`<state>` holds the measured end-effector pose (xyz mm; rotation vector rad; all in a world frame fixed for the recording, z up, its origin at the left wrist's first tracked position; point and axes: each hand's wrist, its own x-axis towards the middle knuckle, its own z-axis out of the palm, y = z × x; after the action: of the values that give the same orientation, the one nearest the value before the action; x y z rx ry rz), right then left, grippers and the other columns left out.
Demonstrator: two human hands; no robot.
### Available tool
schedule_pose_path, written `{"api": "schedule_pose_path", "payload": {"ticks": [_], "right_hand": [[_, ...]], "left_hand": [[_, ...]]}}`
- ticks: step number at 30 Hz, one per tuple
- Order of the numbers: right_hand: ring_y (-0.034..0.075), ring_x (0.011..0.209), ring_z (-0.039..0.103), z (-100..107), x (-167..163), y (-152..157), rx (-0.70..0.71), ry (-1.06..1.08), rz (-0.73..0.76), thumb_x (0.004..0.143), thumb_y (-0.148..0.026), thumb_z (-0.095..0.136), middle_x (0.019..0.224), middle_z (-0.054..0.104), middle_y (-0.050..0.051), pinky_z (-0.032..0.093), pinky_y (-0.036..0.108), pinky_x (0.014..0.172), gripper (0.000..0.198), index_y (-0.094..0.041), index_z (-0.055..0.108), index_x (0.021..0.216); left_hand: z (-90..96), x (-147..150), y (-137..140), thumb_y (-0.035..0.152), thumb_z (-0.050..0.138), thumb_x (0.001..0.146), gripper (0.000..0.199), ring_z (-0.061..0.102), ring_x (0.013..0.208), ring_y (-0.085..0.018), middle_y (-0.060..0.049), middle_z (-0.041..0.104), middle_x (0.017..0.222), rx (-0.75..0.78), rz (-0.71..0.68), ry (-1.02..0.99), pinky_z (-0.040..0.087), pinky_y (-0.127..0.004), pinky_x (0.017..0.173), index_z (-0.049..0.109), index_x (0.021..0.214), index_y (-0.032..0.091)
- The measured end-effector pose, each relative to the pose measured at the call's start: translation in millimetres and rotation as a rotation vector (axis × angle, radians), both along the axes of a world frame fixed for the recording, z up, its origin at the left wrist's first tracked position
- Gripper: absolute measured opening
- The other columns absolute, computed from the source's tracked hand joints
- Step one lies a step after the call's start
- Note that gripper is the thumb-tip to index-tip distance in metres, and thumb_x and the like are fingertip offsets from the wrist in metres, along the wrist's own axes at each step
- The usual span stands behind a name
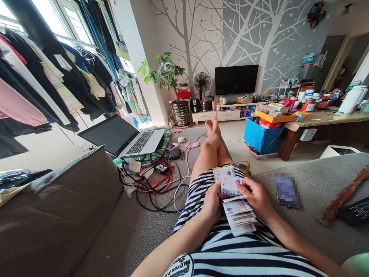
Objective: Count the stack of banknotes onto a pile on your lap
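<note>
A stack of printed paper slips [240,216], fanned in overlapping layers, lies across my lap on the striped clothing [198,196]. Above it, pinkish and pale-blue printed slips [226,179] are held up between my hands; a figure 5 and purple emblems show on them. My left hand [212,204] grips their lower left side, thumb on top. On the right side, my right hand [255,194] pinches a slip's edge between thumb and fingers. The undersides of both hands are hidden.
To my left on the grey sofa [161,219] are an open laptop [141,143] and tangled cables [161,181]. A phone [288,190], a remote control [354,211] and a brown stick-like object [344,194] lie at right. Beyond stands a cluttered table [323,121] with a blue box [262,136].
</note>
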<state>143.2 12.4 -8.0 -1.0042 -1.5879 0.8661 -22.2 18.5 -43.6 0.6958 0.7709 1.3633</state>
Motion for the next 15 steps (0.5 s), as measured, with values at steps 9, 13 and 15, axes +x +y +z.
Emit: {"api": "schedule_pose_path", "payload": {"ticks": [9, 13, 15], "right_hand": [[0.018, 0.061, 0.046, 1.5, 0.1, -0.6, -0.013, 0.004, 0.042, 0.089, -0.078, 0.062, 0.064, 0.051, -0.001, 0.039, 0.029, 0.057, 0.058, -0.024, 0.053, 0.069], [0.018, 0.063, 0.047, 0.8, 0.3, -0.3, 0.001, 0.003, 0.044, 0.089, -0.077, 0.062, 0.065, 0.051, -0.001, 0.041, 0.029, 0.059, 0.056, -0.024, 0.053, 0.071], [0.018, 0.063, 0.048, 0.5, 0.6, 0.1, 0.004, 0.009, 0.051, 0.09, -0.075, 0.063, 0.066, 0.052, -0.001, 0.041, 0.029, 0.059, 0.055, -0.024, 0.055, 0.072]], "left_hand": [[3.8, 1.3, -1.1, 0.044, 0.074, 0.088, 0.03, 0.061, 0.139, -0.043, -0.001, 0.08, 0.128, 0.017, 0.015, 0.004, 0.059, -0.054, 0.107, 0.075, 0.114, 0.029], [3.4, 0.6, -1.1, 0.043, 0.074, 0.088, 0.028, 0.061, 0.139, -0.043, -0.001, 0.08, 0.128, 0.021, 0.007, 0.006, 0.06, -0.054, 0.107, 0.076, 0.111, 0.028], [3.3, 0.3, -0.7, 0.041, 0.074, 0.087, 0.026, 0.062, 0.138, -0.042, -0.001, 0.08, 0.128, 0.02, -0.003, 0.0, 0.06, -0.052, 0.106, 0.076, 0.11, 0.028]]}}
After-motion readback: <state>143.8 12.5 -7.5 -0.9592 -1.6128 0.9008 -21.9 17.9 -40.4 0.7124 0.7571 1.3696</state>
